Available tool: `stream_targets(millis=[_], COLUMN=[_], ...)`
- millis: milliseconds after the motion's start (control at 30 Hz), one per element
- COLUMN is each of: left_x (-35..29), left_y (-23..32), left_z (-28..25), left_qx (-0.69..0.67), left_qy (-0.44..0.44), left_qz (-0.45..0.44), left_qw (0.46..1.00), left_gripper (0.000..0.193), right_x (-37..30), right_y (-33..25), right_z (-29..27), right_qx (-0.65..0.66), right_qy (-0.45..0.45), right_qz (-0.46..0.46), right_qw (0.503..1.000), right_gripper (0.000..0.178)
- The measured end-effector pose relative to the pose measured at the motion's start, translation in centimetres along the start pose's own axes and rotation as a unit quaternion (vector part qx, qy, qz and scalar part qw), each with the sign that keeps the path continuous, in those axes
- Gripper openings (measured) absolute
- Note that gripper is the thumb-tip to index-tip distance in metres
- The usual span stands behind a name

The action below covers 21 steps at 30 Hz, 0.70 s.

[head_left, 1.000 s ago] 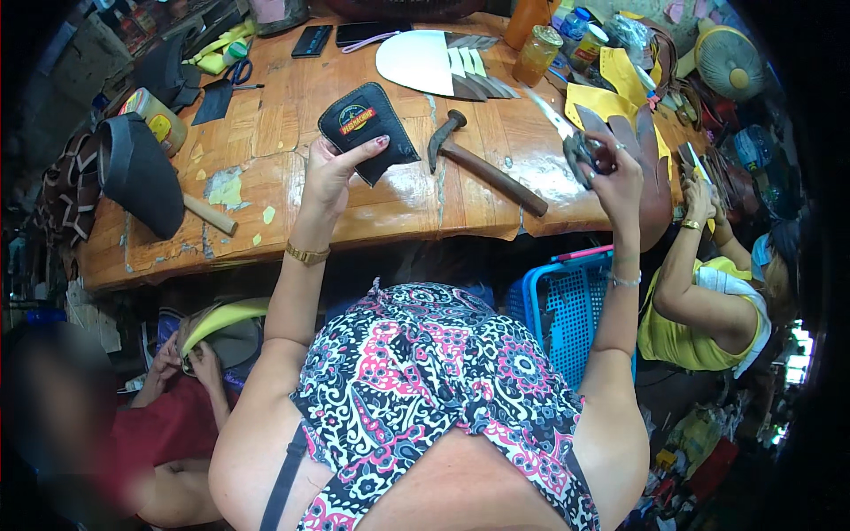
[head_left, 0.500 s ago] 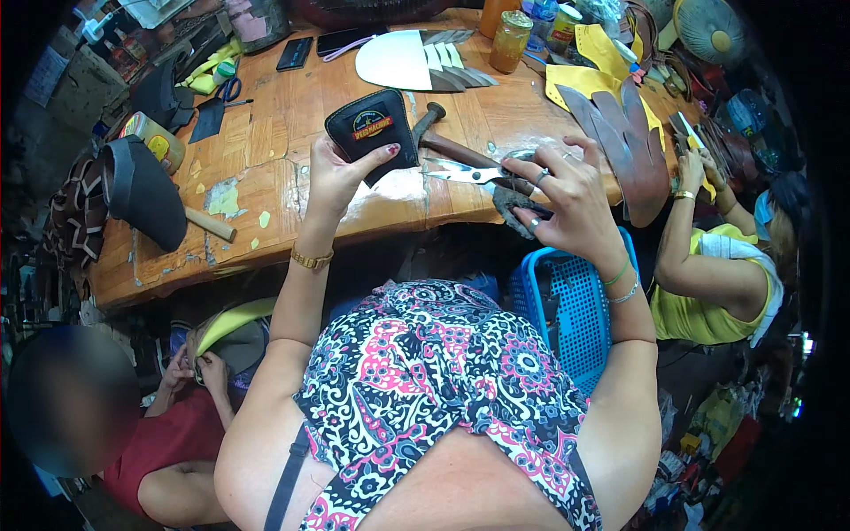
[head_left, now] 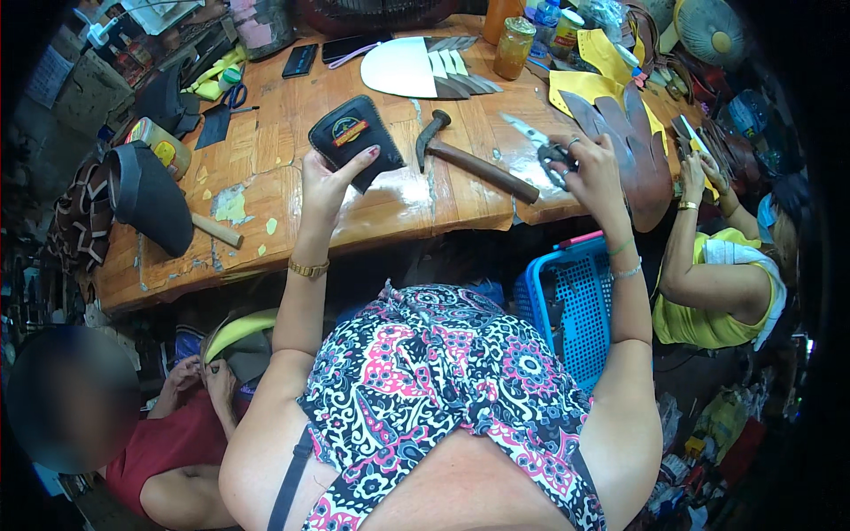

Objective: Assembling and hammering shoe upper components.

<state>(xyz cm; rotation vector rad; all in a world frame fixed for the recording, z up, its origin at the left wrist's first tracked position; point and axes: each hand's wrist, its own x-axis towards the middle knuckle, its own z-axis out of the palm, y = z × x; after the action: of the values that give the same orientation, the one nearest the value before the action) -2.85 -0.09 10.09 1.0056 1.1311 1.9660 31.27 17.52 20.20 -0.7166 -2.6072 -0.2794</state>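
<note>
Between the thumb and fingers of my left hand (head_left: 329, 184) is a flat black leather piece (head_left: 333, 117) with a rounded end, a stitched rim and a small coloured label. It is held up over the table, label facing me. My right hand (head_left: 598, 180) is closed round the dark handles of a pair of scissors (head_left: 533, 135). Their pale blades point up and left, away from the leather piece. A hammer (head_left: 485, 170) with a wooden handle lies on the table between my hands.
The wooden table (head_left: 292, 190) carries a stack of cut pieces (head_left: 398, 67), a glass jar (head_left: 513, 49), brown leather pieces (head_left: 642, 168) and a black curved piece (head_left: 150, 199). Below its edge stands a blue basket (head_left: 580, 327). Co-workers sit at left (head_left: 173, 456) and right (head_left: 708, 274).
My right hand has lifted the scissors and drawn them right, off the hammer, whose handle now shows fully. My left hand has shifted slightly left and tilted the leather piece.
</note>
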Motion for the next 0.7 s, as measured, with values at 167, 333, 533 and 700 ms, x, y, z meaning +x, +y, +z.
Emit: stream_targets(millis=[167,333,533,700], left_x=[-0.3,-1.2,-0.4,-1.4], left_y=[-2.2,-2.1,-2.1,-1.0], left_z=[-2.8,-3.9,-3.1,-4.1], left_qx=[-0.062,-0.023,-0.044,-0.022], left_qy=[0.062,0.1,0.067,0.053], left_qz=[-0.06,-0.051,0.007,-0.035], left_qw=[0.994,0.993,0.997,0.998], left_gripper=[0.087,0.116,0.055,0.024], right_x=[-1.9,3.8,13.2,15.7], right_y=[6.8,2.9,-0.5,-0.1], right_z=[6.7,5.3,11.4,14.2], right_qx=[-0.036,-0.122,-0.029,-0.04], right_qy=[0.026,-0.025,-0.004,-0.039], right_qz=[0.12,0.156,-0.053,-0.097], right_qw=[0.992,0.98,0.998,0.994], right_gripper=[0.027,0.028,0.028,0.028])
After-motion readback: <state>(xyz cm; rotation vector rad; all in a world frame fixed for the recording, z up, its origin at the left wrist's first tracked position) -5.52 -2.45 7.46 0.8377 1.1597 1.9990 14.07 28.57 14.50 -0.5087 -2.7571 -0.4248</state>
